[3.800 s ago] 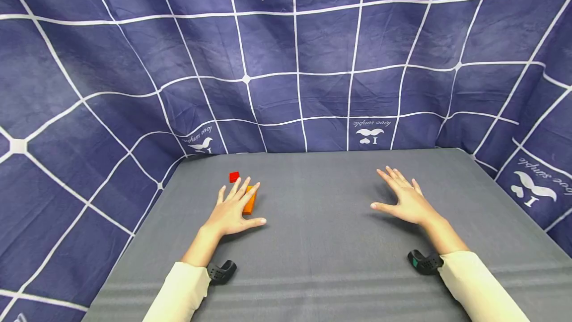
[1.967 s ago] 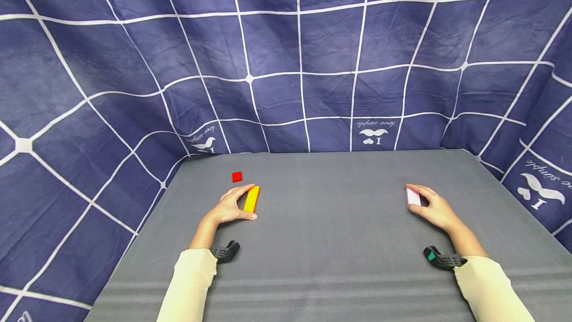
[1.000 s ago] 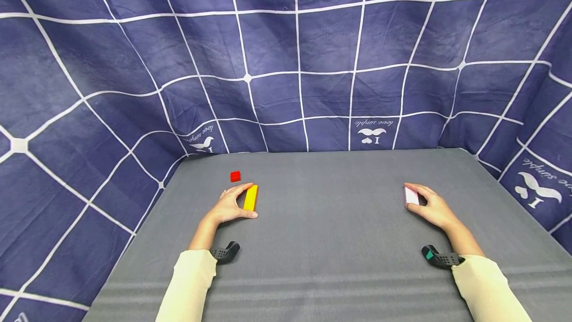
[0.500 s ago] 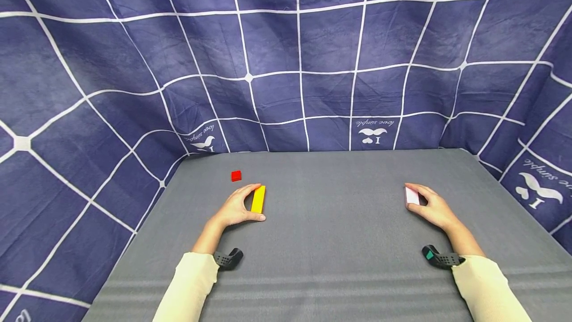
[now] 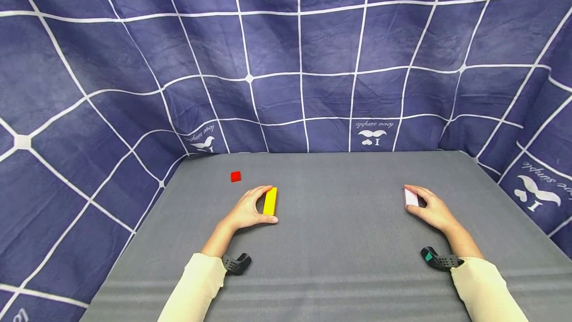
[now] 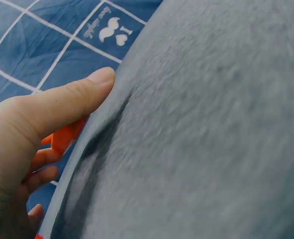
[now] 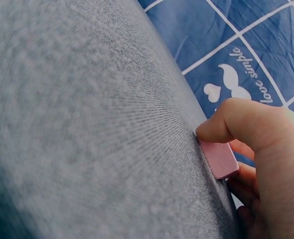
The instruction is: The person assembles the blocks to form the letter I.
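My left hand (image 5: 247,211) pinches a long yellow block (image 5: 270,201) with orange sides between thumb and fingers, left of the middle of the table. In the left wrist view the orange side of that block (image 6: 67,137) shows below the thumb, and a shadow lies on the cloth beside the hand. Over on the right, my right hand (image 5: 432,210) holds a small pale pink block (image 5: 411,198) by its near and far ends. The right wrist view shows this pink block (image 7: 219,159) resting against the grey cloth, with the thumb on its near end.
A small red block (image 5: 235,177) sits toward the back left of the grey cloth-covered table (image 5: 330,242), behind my left hand. A blue curtain (image 5: 330,93) with white grid lines hangs along the back and both sides.
Both hands were spread and flat at first, then took hold of the yellow and pink blocks. Lately the left hand has moved right with the yellow block; the right hand has stayed put.
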{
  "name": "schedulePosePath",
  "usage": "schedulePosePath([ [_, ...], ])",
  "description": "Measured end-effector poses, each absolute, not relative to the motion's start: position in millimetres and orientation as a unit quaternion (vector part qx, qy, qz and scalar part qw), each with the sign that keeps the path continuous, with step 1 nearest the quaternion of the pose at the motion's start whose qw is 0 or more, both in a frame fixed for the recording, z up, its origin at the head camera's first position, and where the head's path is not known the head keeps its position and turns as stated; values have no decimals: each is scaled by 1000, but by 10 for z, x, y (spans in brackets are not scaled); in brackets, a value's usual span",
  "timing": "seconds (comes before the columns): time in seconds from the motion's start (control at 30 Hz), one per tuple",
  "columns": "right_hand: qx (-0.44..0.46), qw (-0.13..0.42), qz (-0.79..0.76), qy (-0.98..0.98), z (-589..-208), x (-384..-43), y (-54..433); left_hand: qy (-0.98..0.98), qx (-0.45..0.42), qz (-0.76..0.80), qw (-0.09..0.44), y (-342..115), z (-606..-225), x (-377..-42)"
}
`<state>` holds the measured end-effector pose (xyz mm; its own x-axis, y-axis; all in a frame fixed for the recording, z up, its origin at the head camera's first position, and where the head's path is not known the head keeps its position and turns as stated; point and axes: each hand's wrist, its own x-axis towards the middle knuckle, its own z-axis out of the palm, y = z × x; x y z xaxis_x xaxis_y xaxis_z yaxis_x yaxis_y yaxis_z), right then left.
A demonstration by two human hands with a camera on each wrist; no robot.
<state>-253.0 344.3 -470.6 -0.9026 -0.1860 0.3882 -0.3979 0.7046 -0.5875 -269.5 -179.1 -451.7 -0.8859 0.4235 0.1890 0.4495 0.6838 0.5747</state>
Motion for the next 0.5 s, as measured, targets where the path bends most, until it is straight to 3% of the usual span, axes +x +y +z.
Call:
schedulePosePath([
  [0.5,157,156,349,-910,-4713,-2523,3445,-920,-258,-294,11,-1469,-4486,-2607],
])
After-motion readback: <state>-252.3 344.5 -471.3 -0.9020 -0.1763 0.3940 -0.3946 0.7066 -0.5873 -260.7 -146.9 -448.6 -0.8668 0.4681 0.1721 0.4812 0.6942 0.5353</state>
